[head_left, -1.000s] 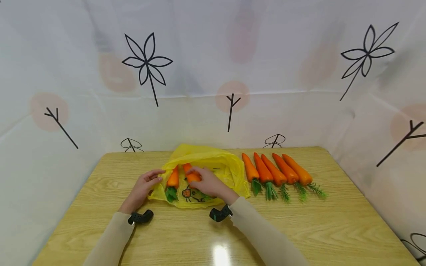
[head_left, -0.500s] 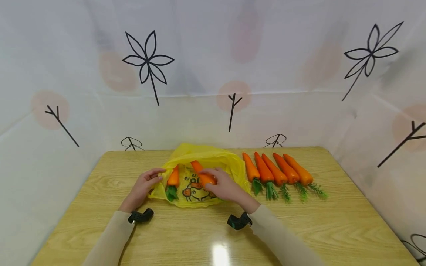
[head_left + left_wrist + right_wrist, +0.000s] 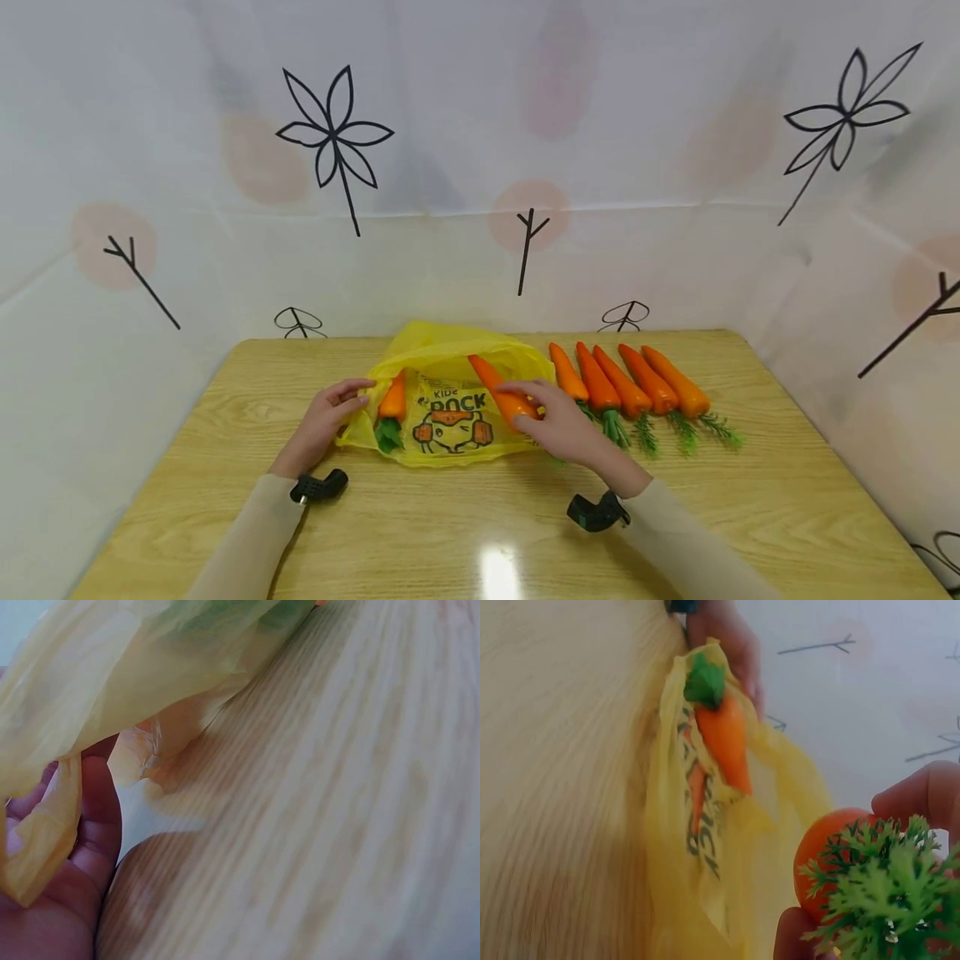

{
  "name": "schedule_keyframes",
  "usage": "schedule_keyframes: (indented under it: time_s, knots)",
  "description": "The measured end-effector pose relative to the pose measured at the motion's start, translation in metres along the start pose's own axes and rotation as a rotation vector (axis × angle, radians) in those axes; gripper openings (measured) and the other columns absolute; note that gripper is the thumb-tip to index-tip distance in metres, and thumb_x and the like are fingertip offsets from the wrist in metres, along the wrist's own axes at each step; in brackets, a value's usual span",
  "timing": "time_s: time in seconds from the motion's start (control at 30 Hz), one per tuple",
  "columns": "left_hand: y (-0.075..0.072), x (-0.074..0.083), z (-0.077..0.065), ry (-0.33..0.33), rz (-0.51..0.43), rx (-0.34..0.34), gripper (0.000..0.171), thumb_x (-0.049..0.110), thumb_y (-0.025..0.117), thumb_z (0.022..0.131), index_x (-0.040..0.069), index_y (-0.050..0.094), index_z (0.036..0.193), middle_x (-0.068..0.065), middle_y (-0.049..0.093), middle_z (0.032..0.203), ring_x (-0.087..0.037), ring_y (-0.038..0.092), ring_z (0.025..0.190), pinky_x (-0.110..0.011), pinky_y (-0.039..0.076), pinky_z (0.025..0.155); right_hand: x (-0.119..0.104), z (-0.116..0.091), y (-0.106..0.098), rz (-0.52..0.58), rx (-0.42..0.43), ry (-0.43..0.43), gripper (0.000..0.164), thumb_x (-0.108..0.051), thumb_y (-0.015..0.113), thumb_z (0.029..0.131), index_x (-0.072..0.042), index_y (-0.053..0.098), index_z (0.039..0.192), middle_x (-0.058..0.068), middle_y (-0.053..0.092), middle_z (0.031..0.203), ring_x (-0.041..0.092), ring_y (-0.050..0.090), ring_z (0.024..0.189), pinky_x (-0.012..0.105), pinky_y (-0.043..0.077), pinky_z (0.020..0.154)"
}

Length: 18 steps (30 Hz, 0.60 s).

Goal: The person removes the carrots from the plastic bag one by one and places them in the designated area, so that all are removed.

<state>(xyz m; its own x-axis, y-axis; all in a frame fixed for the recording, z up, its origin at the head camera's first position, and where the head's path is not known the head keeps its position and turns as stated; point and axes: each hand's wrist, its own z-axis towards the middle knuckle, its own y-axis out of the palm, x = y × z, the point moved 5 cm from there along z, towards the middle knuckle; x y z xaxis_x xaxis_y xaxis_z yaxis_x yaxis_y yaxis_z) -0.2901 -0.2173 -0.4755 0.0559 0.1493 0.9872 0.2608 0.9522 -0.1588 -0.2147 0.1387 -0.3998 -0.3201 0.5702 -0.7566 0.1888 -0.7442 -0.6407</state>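
Note:
A yellow plastic bag (image 3: pixel 450 458) lies on the table with its opening toward me, a cartoon print showing inside. My left hand (image 3: pixel 324 421) grips the bag's left edge; in the left wrist view a strip of yellow plastic (image 3: pixel 49 832) runs across its fingers. My right hand (image 3: pixel 562 423) pinches a carrot (image 3: pixel 501 392) near its thick end, at the right part of the opening. Its feathery green top (image 3: pixel 885 889) shows close up in the right wrist view. Another carrot (image 3: pixel 724 739) with broad green leaves lies inside the bag at the left.
Several more carrots (image 3: pixel 622 379) lie in a slanted row on the wooden table (image 3: pixel 420 533), right of the bag, tips toward the back. A white patterned cloth (image 3: pixel 435 150) hangs behind and at both sides.
My right hand has drawn the carrot rightward across the bag's opening, away from the other carrot, uncovering the print. My left hand has kept its place at the bag's edge.

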Motion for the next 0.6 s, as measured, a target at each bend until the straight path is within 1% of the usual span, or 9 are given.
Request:
schedule_keyframes:
  time_s: [0.1,0.17,0.23,0.27,0.33,0.43,0.57,0.6]
  knots:
    - [0.0,0.0,0.001,-0.002,0.001,-0.008,0.038,0.013,0.056,0.103,-0.004,0.055,0.137,-0.016,0.055,0.132,-0.01,0.057,0.093,-0.022,0.05,0.074,0.006,-0.008,-0.011,0.007,0.005,-0.012,0.041,-0.016,0.061,0.097,-0.029,0.06,0.136,0.002,0.053,0.139,0.022,0.054,0.108,0.038,0.048,0.079]
    - [0.001,0.0,0.002,0.001,0.0,-0.016,0.037,0.011,0.055,0.104,-0.005,0.054,0.137,-0.02,0.053,0.135,-0.009,0.058,0.095,-0.022,0.05,0.075,0.008,-0.013,-0.019,0.025,-0.002,-0.014,0.041,-0.015,0.062,0.097,-0.028,0.06,0.136,0.003,0.052,0.14,0.022,0.056,0.101,0.037,0.05,0.075]
    - [0.0,-0.001,0.003,0.006,-0.002,-0.019,0.037,0.01,0.054,0.104,-0.006,0.054,0.137,-0.022,0.052,0.136,-0.009,0.058,0.096,-0.022,0.05,0.076,0.01,-0.017,-0.026,0.036,-0.008,-0.021,0.041,-0.014,0.062,0.097,-0.027,0.06,0.136,0.005,0.052,0.14,0.023,0.055,0.093,0.034,0.048,0.069]
    - [0.0,-0.001,0.003,0.007,0.0,-0.018,0.037,0.011,0.054,0.104,-0.005,0.054,0.137,-0.022,0.051,0.137,-0.009,0.058,0.096,-0.022,0.05,0.076,0.011,-0.019,-0.03,0.038,-0.011,-0.025,0.041,-0.014,0.062,0.098,-0.026,0.06,0.136,0.005,0.053,0.14,0.022,0.055,0.088,0.032,0.047,0.067]
    - [0.0,-0.001,0.004,0.008,0.0,-0.014,0.037,0.013,0.055,0.104,-0.004,0.055,0.137,-0.021,0.052,0.137,-0.009,0.058,0.097,-0.022,0.051,0.077,0.014,-0.023,-0.038,0.041,-0.01,-0.025,0.04,-0.014,0.062,0.098,-0.026,0.06,0.136,0.005,0.054,0.135,0.022,0.05,0.077,0.032,0.044,0.061]
    - [-0.001,0.0,0.003,0.015,0.006,-0.01,0.039,0.017,0.057,0.103,-0.002,0.056,0.137,-0.019,0.053,0.136,-0.009,0.058,0.098,-0.022,0.051,0.078,0.019,-0.03,-0.049,0.034,0.002,-0.042,0.039,-0.015,0.062,0.099,-0.025,0.06,0.136,0.004,0.055,0.13,0.02,0.044,0.071,0.031,0.04,0.061]
    - [-0.001,0.0,0.002,0.024,0.009,-0.014,0.04,0.02,0.059,0.102,-0.002,0.057,0.136,-0.019,0.053,0.136,-0.01,0.058,0.098,-0.022,0.051,0.078,0.026,-0.041,-0.064,0.043,0.029,-0.071,0.039,-0.013,0.063,0.099,-0.02,0.058,0.137,0.005,0.058,0.125,0.017,0.045,0.071,0.03,0.041,0.061]
    - [0.0,0.0,0.002,0.024,0.008,-0.015,0.04,0.02,0.059,0.102,-0.002,0.057,0.136,-0.02,0.053,0.136,-0.01,0.058,0.098,-0.023,0.051,0.078,0.028,-0.044,-0.068,0.054,0.033,-0.068,0.039,-0.012,0.062,0.099,-0.02,0.058,0.138,0.005,0.058,0.124,0.016,0.045,0.07,0.03,0.042,0.061]
